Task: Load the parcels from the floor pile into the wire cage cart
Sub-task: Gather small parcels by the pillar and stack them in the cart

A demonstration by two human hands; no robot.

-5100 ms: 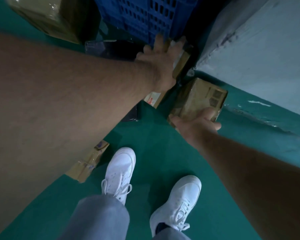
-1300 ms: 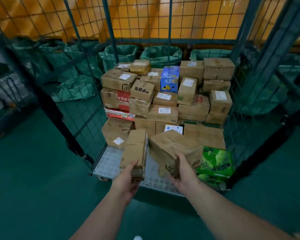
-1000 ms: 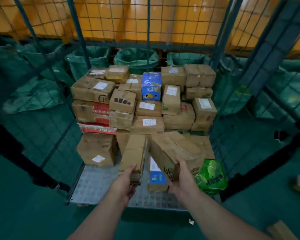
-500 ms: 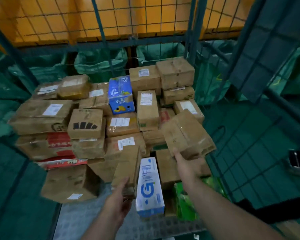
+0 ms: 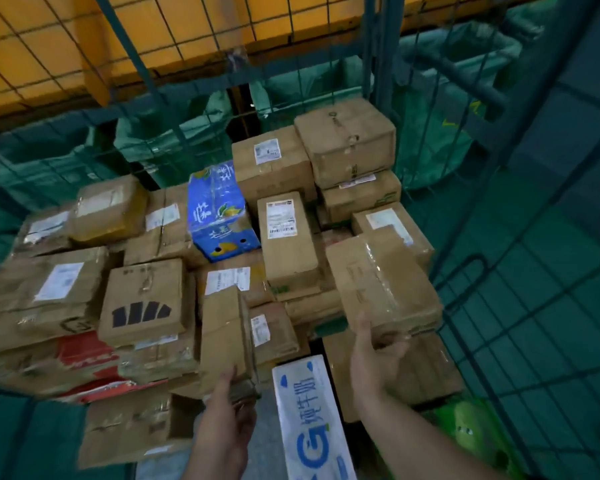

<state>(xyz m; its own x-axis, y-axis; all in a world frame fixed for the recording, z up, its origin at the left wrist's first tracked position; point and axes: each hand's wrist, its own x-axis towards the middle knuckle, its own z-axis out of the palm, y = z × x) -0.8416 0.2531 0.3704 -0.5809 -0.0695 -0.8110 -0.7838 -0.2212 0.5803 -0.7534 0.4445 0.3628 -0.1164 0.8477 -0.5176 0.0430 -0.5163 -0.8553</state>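
White-and-blue carton [image 5: 309, 420], nearest me: a large blue "G" and blue Chinese characters, probably 纯牛奶. Brown box [image 5: 142, 299]: a black fan-shaped mark of four bars. Blue carton [image 5: 219, 209]: white characters, too blurred to read. White shipping labels [image 5: 281, 216] on several boxes: print too small for me to read.

Both bare forearms reach up from the bottom edge of the frame, side by side. Left hand [image 5: 227, 407], lower centre, grips the near end of a narrow brown parcel [image 5: 222, 336], thumb up along its left face, fingers curled round the right. Right hand [image 5: 374, 363], right of centre and higher, cups a taped brown parcel [image 5: 383, 285] from below, thumb up its left edge.
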